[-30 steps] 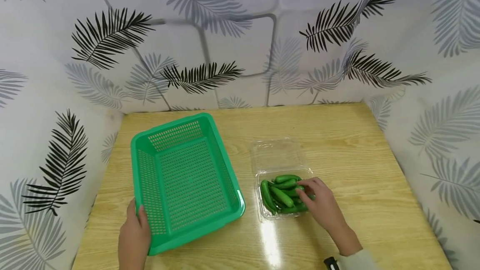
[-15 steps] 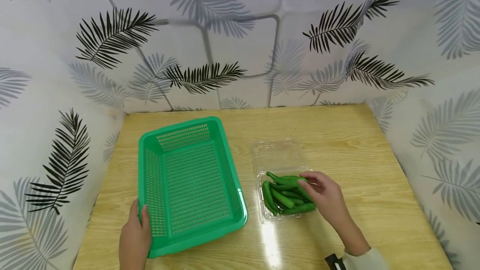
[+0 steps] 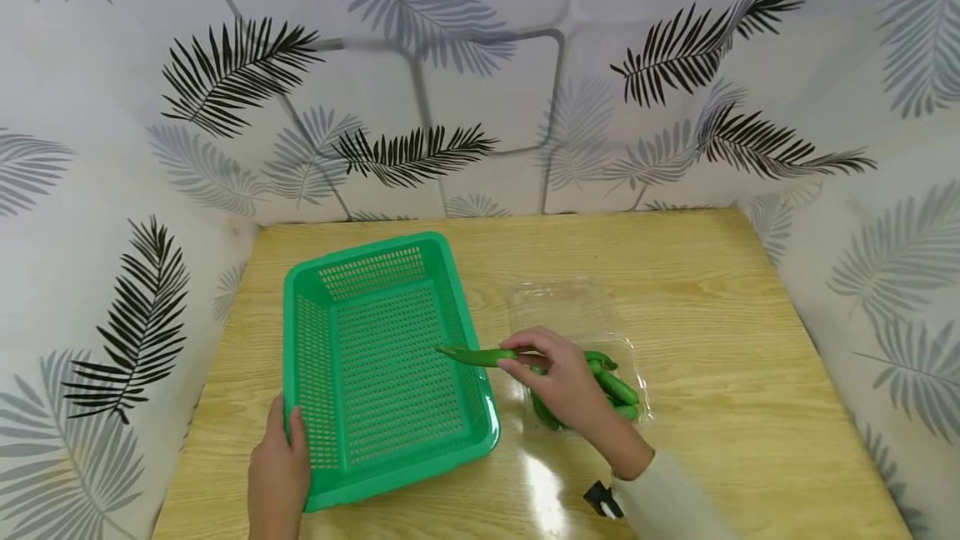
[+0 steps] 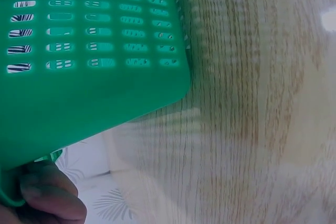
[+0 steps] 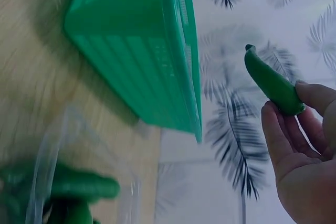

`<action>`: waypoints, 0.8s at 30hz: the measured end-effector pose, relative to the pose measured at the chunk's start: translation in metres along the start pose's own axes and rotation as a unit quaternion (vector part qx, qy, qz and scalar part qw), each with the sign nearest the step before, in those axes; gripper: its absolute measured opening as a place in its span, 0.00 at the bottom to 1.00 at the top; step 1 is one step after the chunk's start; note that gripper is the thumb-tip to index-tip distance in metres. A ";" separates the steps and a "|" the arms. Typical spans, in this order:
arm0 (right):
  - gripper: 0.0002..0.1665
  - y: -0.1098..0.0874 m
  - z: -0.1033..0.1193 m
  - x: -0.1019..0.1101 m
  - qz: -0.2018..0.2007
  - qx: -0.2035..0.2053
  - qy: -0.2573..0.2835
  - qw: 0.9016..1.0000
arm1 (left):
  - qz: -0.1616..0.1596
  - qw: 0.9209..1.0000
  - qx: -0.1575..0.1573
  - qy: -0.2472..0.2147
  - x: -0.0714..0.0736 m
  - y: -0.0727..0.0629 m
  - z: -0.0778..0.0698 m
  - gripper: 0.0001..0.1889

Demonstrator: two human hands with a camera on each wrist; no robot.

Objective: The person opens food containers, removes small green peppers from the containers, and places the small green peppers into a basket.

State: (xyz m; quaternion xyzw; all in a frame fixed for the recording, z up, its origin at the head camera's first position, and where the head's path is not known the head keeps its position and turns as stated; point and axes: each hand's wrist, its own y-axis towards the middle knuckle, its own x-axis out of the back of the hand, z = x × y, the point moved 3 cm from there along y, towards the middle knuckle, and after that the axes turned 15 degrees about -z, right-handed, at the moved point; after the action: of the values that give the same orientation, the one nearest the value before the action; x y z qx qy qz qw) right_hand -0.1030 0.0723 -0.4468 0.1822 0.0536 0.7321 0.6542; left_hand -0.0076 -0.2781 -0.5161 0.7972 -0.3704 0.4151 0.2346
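Note:
My right hand (image 3: 551,373) pinches one green chili pepper (image 3: 476,357) by an end between thumb and fingers. Its far tip reaches over the right rim of a green plastic basket (image 3: 375,473), whose perforated floor shows bare. In the right wrist view the pepper (image 5: 273,85) points up and away from the fingertips. My left hand (image 3: 279,465) grips the basket's left rim near the front corner; the left wrist view shows its curled fingers (image 4: 52,192) at that rim. Below my right forearm, several more peppers (image 3: 618,390) lie in a clear plastic box, partly hidden by the hand.
The clear box (image 3: 641,373) stands right of the basket, with its transparent lid (image 3: 558,307) folded open toward the back. A wooden table (image 3: 712,315) carries everything. Leaf-patterned cloth (image 3: 480,82) rises behind the table and along both sides.
My right hand has lifted a pepper out of the clear box and carried it left to the basket's rim. The left hand keeps its grip on the basket.

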 end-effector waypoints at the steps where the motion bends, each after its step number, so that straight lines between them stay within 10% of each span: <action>1: 0.11 0.000 -0.002 -0.009 0.017 0.005 -0.002 1.000 | 0.000 1.000 0.001 -0.001 0.000 0.000 0.000 0.34; 9: 0.10 -0.010 -0.005 -0.068 0.150 0.078 -0.083 0.982 | -0.011 1.000 -0.004 -0.005 0.000 -0.001 -0.001 0.33; 24: 0.10 -0.015 -0.016 -0.125 0.283 0.120 -0.288 0.907 | 0.002 1.000 0.000 -0.005 -0.001 -0.001 0.000 0.34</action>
State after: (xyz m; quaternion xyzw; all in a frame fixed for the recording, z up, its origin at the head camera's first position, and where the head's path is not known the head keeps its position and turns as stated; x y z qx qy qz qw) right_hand -0.0844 -0.0447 -0.4913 0.4696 -0.1029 0.7903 0.3798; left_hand -0.0072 -0.2777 -0.5170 0.7984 -0.3736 0.4114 0.2318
